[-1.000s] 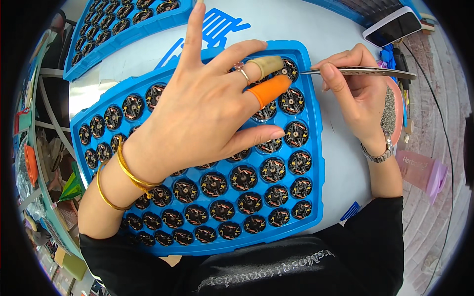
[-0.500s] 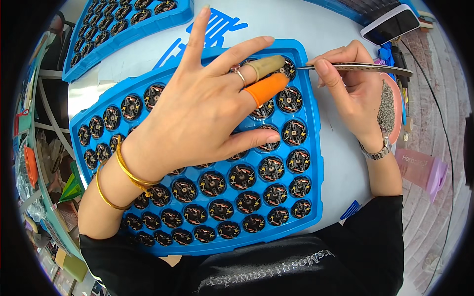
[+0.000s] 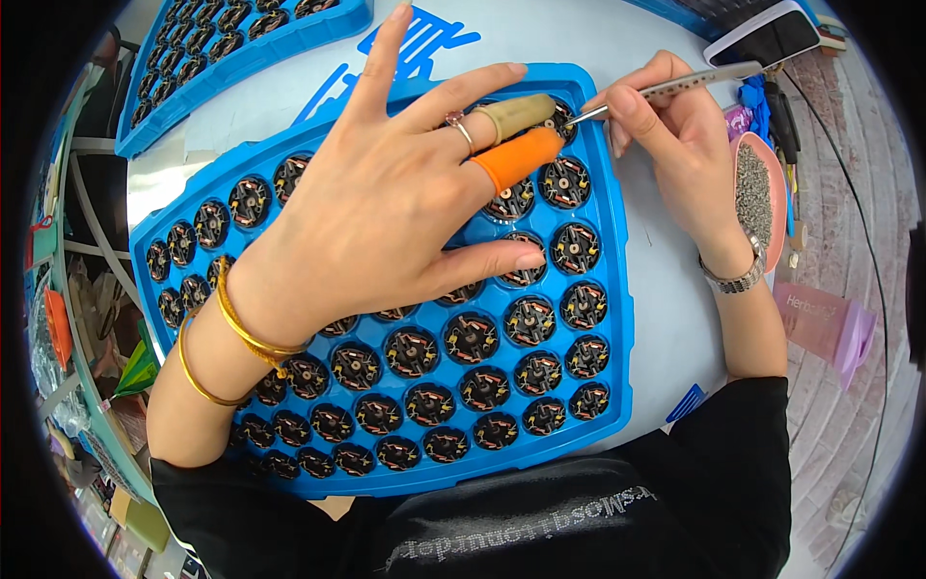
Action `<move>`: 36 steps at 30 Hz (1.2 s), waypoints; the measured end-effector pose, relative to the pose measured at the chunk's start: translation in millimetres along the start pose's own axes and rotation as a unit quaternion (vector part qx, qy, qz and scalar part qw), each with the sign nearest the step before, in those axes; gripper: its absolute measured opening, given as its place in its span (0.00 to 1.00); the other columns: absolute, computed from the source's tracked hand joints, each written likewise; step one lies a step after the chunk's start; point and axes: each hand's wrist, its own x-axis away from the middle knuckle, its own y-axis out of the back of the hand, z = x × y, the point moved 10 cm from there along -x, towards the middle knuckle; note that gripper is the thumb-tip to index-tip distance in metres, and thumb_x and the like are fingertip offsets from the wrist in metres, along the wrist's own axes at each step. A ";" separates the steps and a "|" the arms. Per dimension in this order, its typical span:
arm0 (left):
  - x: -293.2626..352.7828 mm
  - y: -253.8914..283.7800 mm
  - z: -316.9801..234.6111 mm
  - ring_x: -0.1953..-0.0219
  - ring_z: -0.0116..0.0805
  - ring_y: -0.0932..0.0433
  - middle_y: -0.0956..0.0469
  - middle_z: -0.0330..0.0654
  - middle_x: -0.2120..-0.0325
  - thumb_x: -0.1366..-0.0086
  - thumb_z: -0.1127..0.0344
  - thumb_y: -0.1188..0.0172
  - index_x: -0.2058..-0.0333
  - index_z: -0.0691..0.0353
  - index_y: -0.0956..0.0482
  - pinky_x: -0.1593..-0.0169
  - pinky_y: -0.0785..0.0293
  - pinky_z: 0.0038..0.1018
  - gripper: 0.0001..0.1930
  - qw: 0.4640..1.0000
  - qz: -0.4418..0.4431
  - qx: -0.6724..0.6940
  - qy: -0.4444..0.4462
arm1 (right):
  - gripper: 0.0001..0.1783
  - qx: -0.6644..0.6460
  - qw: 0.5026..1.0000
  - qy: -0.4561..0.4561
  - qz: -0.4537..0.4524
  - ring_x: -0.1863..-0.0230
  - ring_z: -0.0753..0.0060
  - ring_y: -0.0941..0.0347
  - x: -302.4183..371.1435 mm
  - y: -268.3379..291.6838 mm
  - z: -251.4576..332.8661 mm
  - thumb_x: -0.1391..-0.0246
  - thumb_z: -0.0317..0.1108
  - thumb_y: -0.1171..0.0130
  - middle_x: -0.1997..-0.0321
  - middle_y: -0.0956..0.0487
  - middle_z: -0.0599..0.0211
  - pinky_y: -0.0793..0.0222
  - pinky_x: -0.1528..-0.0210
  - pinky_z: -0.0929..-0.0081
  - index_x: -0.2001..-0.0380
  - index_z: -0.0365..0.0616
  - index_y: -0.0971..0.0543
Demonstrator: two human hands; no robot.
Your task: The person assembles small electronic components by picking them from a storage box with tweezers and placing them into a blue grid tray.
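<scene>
My left hand [image 3: 371, 217] spreads palm down over a blue tray [image 3: 620, 289] filled with rows of round black parts holding small copper-coloured and yellow pieces. An orange finger cot [image 3: 521, 160] covers its index finger and a beige finger cot [image 3: 521, 117] its middle finger. Both covered fingertips rest at the round black part [image 3: 568, 136] in the tray's far right corner, partly hiding it. Pinched in my right hand [image 3: 680, 135] are metal tweezers [image 3: 690, 83], their tips reaching that same part beside the fingertips. Whether the tips hold anything is too small to tell.
Another blue tray [image 3: 241, 56] of similar parts stands at the far left. To the right lie a pink dish [image 3: 772, 207] of small grey pieces, a pink bottle with a purple lid [image 3: 854, 343] and a phone [image 3: 767, 39]. A dark cable [image 3: 849, 193] runs down the right side.
The tweezers have tilted: their back end rose and their tips dipped onto the corner part. My right hand shifted slightly left and up. The tray and left hand sit slightly differently in view.
</scene>
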 end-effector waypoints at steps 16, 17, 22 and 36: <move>-1.5 2.3 -3.3 0.35 0.39 0.39 0.27 0.41 0.46 0.46 0.34 0.44 0.52 0.59 0.21 0.31 0.72 0.58 0.35 0.999 0.009 -0.054 0.005 | 0.10 0.074 0.994 0.051 0.069 0.68 0.84 0.32 0.5 -11.1 19.8 0.36 0.37 0.47 0.67 0.25 0.69 0.35 0.65 0.85 0.64 0.42 0.32; -1.1 5.5 -4.1 0.35 0.39 0.39 0.27 0.41 0.46 0.46 0.34 0.43 0.51 0.59 0.21 0.31 0.72 0.58 0.35 0.999 -0.011 -0.042 0.000 | 0.10 0.068 0.994 0.043 0.077 0.68 0.84 0.33 1.9 -12.4 18.5 0.37 0.36 0.47 0.66 0.25 0.69 0.36 0.65 0.85 0.64 0.42 0.33; -0.5 3.8 -4.1 0.35 0.39 0.39 0.27 0.42 0.46 0.46 0.34 0.44 0.50 0.59 0.22 0.31 0.72 0.59 0.36 0.999 -0.006 -0.037 0.000 | 0.09 0.054 0.996 0.045 0.060 0.69 0.84 0.33 5.3 -13.2 18.7 0.37 0.34 0.46 0.66 0.25 0.68 0.36 0.66 0.85 0.65 0.42 0.34; 0.0 2.8 -1.5 0.35 0.39 0.39 0.27 0.43 0.45 0.45 0.33 0.45 0.50 0.59 0.22 0.32 0.72 0.59 0.36 1.000 0.002 -0.027 -0.003 | 0.07 0.075 0.996 0.057 0.002 0.72 0.85 0.32 6.9 -4.8 17.9 0.40 0.28 0.44 0.69 0.24 0.65 0.35 0.69 0.87 0.66 0.40 0.33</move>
